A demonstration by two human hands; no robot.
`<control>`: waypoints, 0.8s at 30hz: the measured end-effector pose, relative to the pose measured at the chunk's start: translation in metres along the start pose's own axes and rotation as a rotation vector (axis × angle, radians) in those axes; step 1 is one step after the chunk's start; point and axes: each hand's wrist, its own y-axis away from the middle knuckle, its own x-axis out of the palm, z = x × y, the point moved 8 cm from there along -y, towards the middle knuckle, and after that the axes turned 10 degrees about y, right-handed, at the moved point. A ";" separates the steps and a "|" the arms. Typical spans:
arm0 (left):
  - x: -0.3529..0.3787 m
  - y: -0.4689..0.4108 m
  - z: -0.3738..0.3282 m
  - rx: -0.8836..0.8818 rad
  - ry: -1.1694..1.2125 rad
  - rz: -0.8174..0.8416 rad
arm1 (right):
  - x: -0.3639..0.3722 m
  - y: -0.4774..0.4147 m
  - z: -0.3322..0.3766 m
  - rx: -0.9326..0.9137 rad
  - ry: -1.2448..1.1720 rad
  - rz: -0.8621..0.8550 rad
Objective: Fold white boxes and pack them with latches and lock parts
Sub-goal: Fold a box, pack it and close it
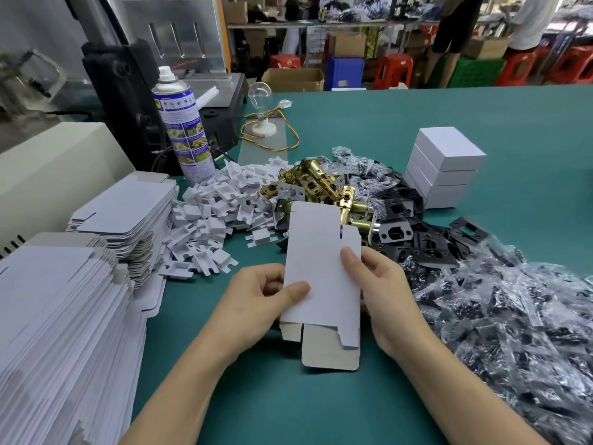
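Folding step is being worked. The left hand [256,303] and right hand [382,293] are pinching a flat white box blank [321,261] by its side edges, above the table [272,396]. It is sitting unopened between the fingers [296,290] (end flaps [330,351] loose below them). Next, as judged: squeezing it open and tucking the flaps. Brass latches [317,183] are lying beyond the fingers.

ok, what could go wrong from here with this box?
1. The box blank is flat, pinched at its side edges by the left hand and right hand; squeezing off-crease could buckle a panel.
2. Its far end overlaps the brass latches in view; a flap might snag there.
3. The black plates and clear parts bags crowd the right hand and could get knocked.
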 end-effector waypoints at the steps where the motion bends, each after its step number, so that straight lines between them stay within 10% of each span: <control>1: 0.001 0.000 0.000 -0.001 -0.002 0.008 | -0.002 -0.001 0.000 -0.005 0.001 -0.006; 24: -0.018 0.002 -0.010 0.222 0.240 -0.369 | 0.063 0.030 -0.010 0.099 -0.003 0.535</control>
